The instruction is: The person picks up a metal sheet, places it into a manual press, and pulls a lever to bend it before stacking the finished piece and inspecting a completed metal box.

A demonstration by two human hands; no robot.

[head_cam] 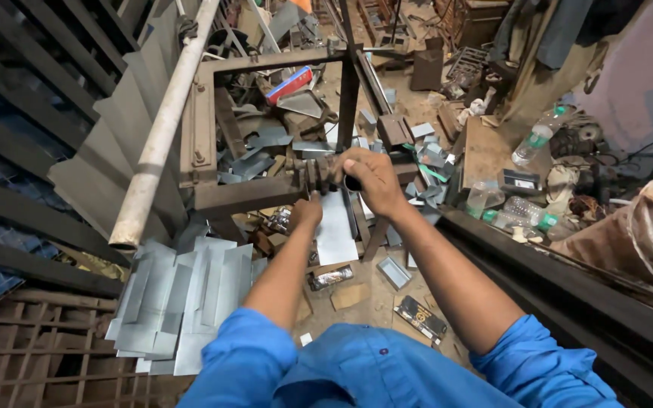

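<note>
I look down at a rusty metal frame machine (213, 136) with a dark ribbed shaft (313, 171) sticking out of it. My right hand (368, 177) is closed around the end of that shaft. My left hand (306, 212) sits just below the shaft, fingers curled against the top edge of a flat grey metal sheet (337, 227). Whether the left hand grips the sheet is hard to tell. Both arms wear blue sleeves.
A long pale pipe (162, 128) slants down at the left. Folded grey sheet-metal pieces (179, 291) lie stacked at lower left, with more scraps (255, 155) under the frame. Plastic bottles (534, 140) and clutter sit at the right beside a dark beam (561, 295).
</note>
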